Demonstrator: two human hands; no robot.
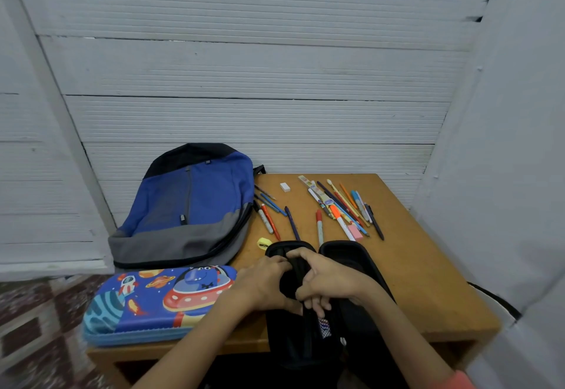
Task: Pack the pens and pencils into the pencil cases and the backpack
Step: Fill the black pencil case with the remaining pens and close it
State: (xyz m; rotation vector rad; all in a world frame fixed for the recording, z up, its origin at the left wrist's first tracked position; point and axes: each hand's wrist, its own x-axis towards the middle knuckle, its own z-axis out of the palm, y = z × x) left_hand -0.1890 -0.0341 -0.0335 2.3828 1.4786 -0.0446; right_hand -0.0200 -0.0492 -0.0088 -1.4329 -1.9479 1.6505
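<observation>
I see both hands on the black zip-open fabric pencil case (348,258), which lies spread open directly under them, its long axis running straight away from me toward the far edge of the brown wooden table (428,281). My left hand (260,284) curls its fingers onto the case's middle flap; my right hand (330,278) pinches that same flap from the other side. Beyond the right hand a loose heap of pens and pencils (345,208) lies pointing mostly away and slightly left. Beyond the left hand a smaller cluster of pens (269,211) fans out beside the blue and grey fabric backpack (189,205). Left of the left hand, the blue space-print hard pencil case (153,300) lies closed, its length crosswise.
</observation>
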